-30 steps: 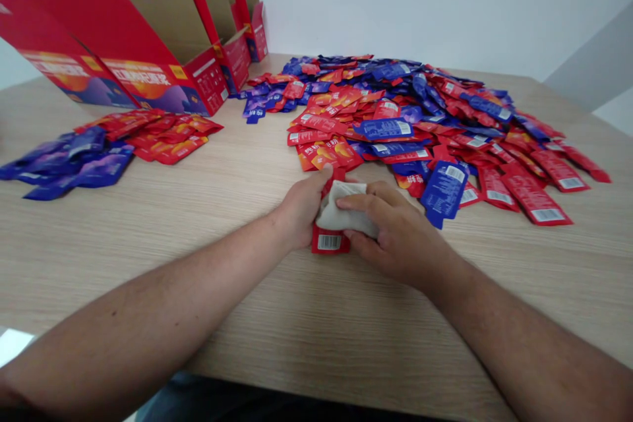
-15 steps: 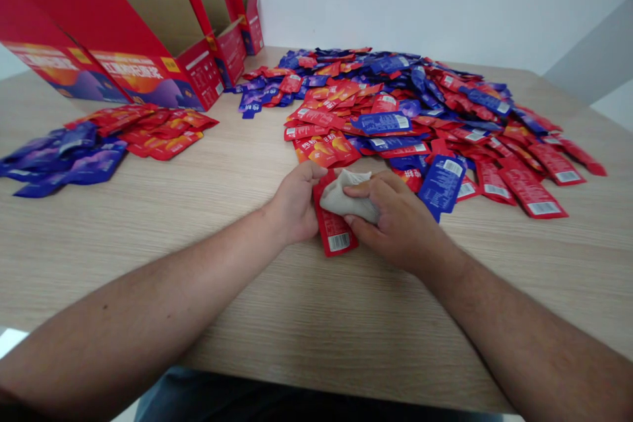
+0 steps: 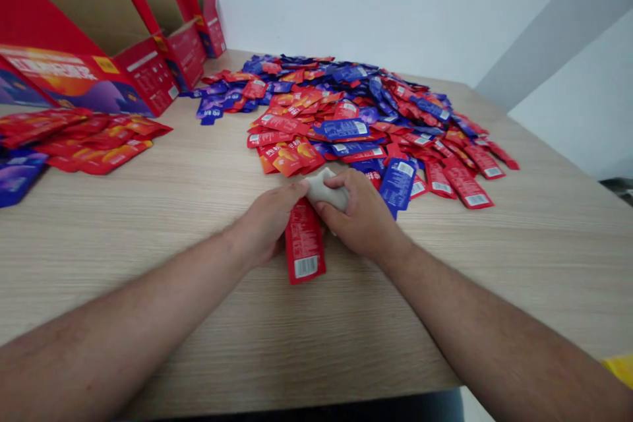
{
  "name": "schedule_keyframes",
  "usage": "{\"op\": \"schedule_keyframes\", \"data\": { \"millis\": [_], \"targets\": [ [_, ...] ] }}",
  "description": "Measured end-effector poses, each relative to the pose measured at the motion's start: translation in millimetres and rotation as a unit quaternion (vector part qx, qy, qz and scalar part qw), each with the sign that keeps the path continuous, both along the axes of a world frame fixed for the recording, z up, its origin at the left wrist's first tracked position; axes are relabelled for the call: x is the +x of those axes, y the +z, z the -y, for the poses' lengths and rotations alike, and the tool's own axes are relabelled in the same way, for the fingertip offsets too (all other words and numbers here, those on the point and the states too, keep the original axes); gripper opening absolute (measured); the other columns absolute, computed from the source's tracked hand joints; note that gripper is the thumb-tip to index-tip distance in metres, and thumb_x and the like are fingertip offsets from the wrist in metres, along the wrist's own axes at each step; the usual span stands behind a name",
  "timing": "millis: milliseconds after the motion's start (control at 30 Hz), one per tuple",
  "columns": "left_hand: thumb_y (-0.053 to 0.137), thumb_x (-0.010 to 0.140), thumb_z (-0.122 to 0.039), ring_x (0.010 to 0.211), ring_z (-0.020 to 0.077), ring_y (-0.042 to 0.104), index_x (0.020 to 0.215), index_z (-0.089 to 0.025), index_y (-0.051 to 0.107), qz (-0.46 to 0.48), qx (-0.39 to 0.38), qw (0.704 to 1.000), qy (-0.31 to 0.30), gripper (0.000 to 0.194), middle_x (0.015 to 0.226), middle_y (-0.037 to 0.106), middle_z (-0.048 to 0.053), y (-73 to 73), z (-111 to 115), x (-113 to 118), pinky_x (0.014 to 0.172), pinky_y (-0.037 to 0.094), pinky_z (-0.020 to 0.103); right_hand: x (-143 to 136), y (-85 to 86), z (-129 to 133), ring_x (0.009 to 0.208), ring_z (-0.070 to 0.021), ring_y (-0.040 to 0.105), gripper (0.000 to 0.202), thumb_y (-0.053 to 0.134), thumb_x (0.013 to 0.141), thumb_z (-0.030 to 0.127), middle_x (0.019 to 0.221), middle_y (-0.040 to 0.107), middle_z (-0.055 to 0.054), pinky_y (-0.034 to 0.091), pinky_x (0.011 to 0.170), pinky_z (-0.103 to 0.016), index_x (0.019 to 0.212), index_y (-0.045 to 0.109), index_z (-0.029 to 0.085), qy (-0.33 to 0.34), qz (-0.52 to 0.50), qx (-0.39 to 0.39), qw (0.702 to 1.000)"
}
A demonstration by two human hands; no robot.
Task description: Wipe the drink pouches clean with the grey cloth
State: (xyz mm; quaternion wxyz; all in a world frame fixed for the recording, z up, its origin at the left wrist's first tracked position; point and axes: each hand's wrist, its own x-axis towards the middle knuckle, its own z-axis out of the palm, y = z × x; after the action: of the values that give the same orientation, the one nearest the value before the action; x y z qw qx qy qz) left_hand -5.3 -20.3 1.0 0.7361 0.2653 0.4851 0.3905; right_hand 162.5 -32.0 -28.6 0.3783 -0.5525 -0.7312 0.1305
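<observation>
My left hand is closed on a red pouch, its thumb near the pouch's upper end. The pouch shows its printed back, with a white barcode at the lower end. In my right hand is a bunched pale grey cloth, pressed against the top of the pouch close to my left thumb. The fingers behind the pouch are partly hidden. Just beyond my hands lies a large heap of red and blue pouches, with a blue pouch at its near edge.
Open red cardboard boxes stand at the back left. In front of them lies a smaller group of red pouches beside blue pouches. The wooden table meets a white wall behind. Something yellow shows at the right edge.
The view has turned to the right, so boxes and heap sit farther left. The cloth has moved toward the pouch's upper end, by my left thumb, baring more of its printed back.
</observation>
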Motion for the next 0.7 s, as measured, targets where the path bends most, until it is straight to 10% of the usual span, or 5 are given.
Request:
{"op": "schedule_keyframes", "data": {
  "millis": [367,700],
  "targets": [
    [0.043,0.108,-0.045,0.058,0.0203,0.069,0.090,-0.015,0.073,0.020,-0.010,0.996,0.085,0.047,0.072,0.073,0.008,4.2,-25.7,-16.5,0.055,0.056,0.031,-6.8,13.9,18.4,0.112,-0.0283,0.067,0.034,0.075,0.087,0.026,0.126,0.068,-0.011,0.055,0.096,-0.046,0.118,0.062,0.025,0.194,0.047,-0.055,0.978],
    [0.032,0.112,-0.059,0.068,0.0206,0.070,0.090,-0.016,0.071,0.137,-0.032,0.990,-0.028,0.062,0.076,0.073,0.009,3.8,-7.4,-5.0,0.068,0.059,0.032,-6.8,0.8,12.5,0.116,-0.0332,0.069,0.035,0.072,0.087,0.027,0.122,0.072,-0.012,0.056,0.096,-0.049,0.119,0.058,0.025,0.098,0.041,-0.010,0.994]
  ]
}}
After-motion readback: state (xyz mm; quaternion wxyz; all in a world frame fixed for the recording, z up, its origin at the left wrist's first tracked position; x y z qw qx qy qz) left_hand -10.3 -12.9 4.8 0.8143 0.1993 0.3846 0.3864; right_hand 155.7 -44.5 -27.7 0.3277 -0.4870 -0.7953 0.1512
